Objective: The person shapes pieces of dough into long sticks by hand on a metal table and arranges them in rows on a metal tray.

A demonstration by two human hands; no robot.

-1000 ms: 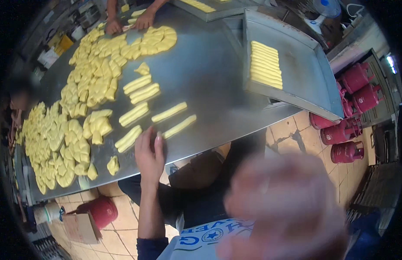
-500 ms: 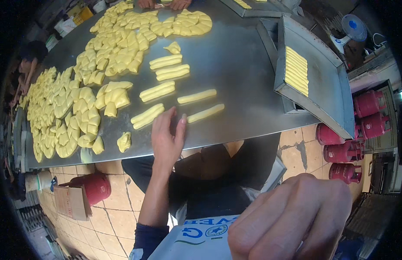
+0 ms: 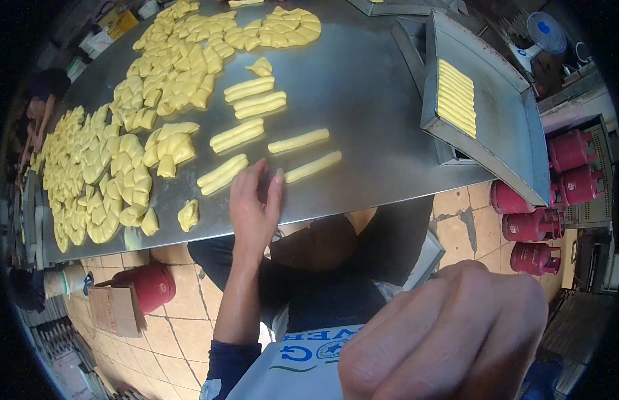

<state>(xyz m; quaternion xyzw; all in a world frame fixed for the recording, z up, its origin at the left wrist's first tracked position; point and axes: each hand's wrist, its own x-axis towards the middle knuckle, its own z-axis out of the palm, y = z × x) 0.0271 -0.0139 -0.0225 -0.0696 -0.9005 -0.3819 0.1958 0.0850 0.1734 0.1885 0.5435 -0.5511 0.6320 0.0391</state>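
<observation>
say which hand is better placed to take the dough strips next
Probably the left hand: it is beside the dough strips, while the right hand is close to the camera.

Centre — four double dough strips (image 3: 237, 135), two singles (image 3: 298, 141)

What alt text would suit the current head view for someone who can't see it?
The person's left hand is over a metal table, close to yellow dough strips, while the right hand looms near the camera. Lumpy dough covers much of the table's left; a tray at right holds more strips.
</observation>
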